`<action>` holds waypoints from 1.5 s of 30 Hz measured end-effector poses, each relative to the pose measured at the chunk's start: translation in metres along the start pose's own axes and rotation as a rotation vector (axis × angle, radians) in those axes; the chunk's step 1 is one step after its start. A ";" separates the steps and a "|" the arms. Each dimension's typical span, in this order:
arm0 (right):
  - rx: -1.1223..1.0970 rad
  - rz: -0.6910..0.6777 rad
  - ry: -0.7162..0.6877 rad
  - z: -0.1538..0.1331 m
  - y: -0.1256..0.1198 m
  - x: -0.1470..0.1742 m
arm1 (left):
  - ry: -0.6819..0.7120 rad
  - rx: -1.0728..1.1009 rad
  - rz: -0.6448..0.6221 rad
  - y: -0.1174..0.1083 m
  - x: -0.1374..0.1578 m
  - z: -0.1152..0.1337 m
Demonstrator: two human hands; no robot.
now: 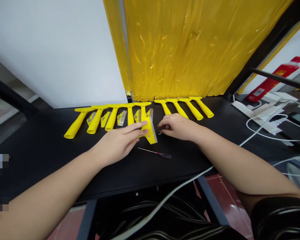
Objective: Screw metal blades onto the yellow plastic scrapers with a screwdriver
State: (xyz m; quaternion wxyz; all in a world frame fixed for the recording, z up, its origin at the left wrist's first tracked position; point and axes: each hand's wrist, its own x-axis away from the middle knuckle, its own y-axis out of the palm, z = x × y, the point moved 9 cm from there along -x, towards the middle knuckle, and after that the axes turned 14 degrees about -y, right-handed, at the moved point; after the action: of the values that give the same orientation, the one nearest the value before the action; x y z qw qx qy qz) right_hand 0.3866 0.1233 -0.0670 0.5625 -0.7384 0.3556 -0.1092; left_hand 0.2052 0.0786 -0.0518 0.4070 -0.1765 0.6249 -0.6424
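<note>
My left hand (122, 141) grips a yellow scraper head (150, 132) with a metal blade along its right edge, its fingers lying over the head's left side. Right of the blade, my right hand (178, 127) is held low over the table with its fingers curled. Tiny metal screws (160, 133) lie by its thumb tip; whether one is between the fingers is hidden. Below both hands rests a screwdriver (156, 153) with a clear, dark-tipped handle, its shaft pointing left.
Yellow T-shaped handles (75, 126) stand in a row at the back, with several bladed scraper heads (121, 118) among them. More handles (206, 108) are at right. Yellow film (180, 50) hangs behind the black table (110, 180). White cables (175, 190) cross the front; a red bottle (275, 78) is at right.
</note>
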 end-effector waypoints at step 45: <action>-0.330 0.467 -0.202 -0.042 -0.027 -0.009 | -0.429 1.641 -0.442 0.028 -0.004 -0.011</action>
State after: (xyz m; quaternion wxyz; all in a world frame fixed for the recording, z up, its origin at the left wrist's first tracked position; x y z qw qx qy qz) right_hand 0.3674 0.1000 -0.0259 0.4771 -0.7254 0.4709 0.1563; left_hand 0.2074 0.0921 -0.0787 0.3804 -0.0620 -0.1729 -0.9064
